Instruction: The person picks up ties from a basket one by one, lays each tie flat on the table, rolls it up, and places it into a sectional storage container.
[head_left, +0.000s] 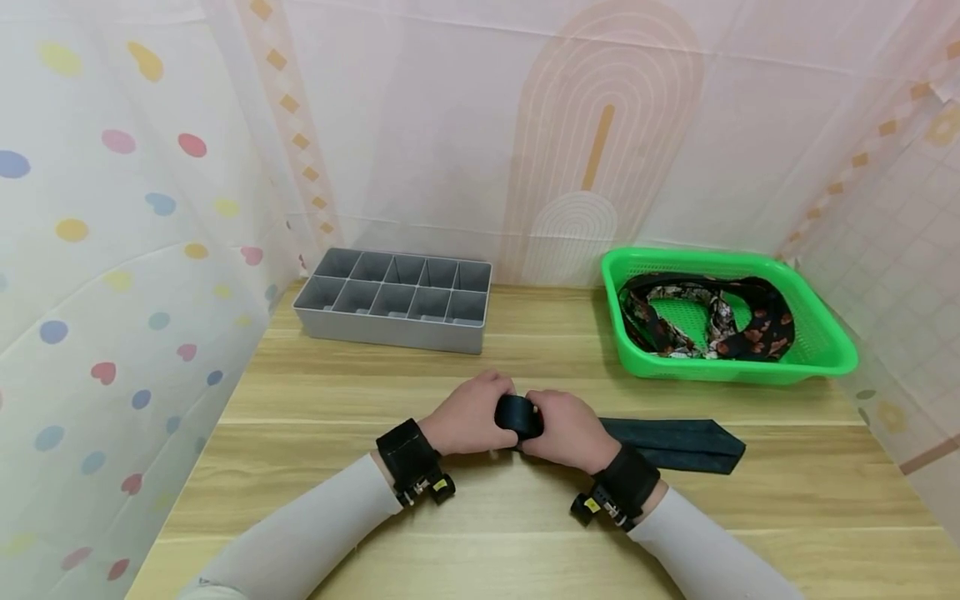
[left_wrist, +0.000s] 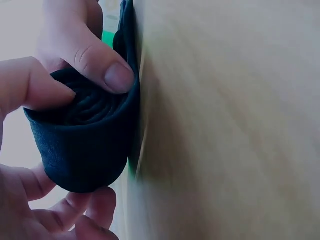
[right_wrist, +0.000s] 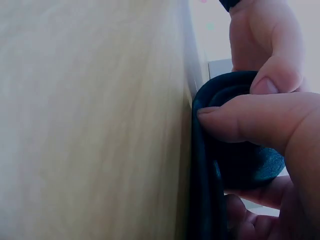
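Observation:
A dark blue-green necktie (head_left: 517,416) is partly rolled into a coil on the wooden table, between both hands. Its flat pointed end (head_left: 678,444) stretches to the right along the tabletop. My left hand (head_left: 471,417) grips the left side of the coil; in the left wrist view its thumb lies on the spiral face of the rolled necktie (left_wrist: 82,150) and its fingers curl beneath. From the right, my right hand (head_left: 567,431) pinches the coil where the flat strip leaves it. The right wrist view shows that thumb across the edge of the roll (right_wrist: 240,160).
A grey divided organizer box (head_left: 390,330) stands at the back left, its several compartments facing up. At the back right sits a green plastic basket (head_left: 720,369) holding dark floral fabric (head_left: 761,321). Patterned curtains (head_left: 420,125) hang behind and beside the table.

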